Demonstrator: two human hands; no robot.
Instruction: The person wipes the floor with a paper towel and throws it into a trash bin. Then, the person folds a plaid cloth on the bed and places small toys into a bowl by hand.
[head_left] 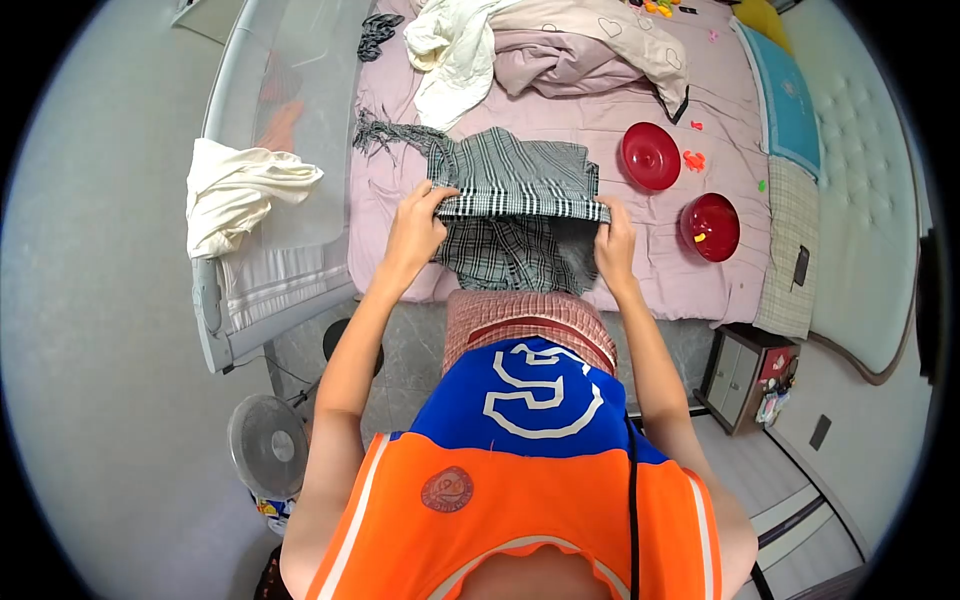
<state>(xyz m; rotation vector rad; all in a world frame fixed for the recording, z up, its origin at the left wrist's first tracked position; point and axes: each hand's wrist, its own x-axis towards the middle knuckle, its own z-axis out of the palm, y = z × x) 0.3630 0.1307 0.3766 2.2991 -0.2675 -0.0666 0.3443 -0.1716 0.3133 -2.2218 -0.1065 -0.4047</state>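
A black-and-white plaid garment [515,160] lies at the near edge of the pink-covered bed. Its edge is stretched level between both of my hands. My left hand [417,228] pinches the left end of this band, thumb on top. The right end is in the closed fingers of my right hand [616,240]. Below the band hangs more plaid cloth, with a dark opening near my right hand. A twisted, fringed strip of similar cloth [392,134] extends to the left from the garment.
Two red bowls [650,157] [710,227] sit right of the garment, near small toys [694,161]. White cloth [452,60] and a bunched quilt [565,62] lie beyond. Another white cloth [240,190] hangs over the bed rail at left. A fan [268,447] stands below.
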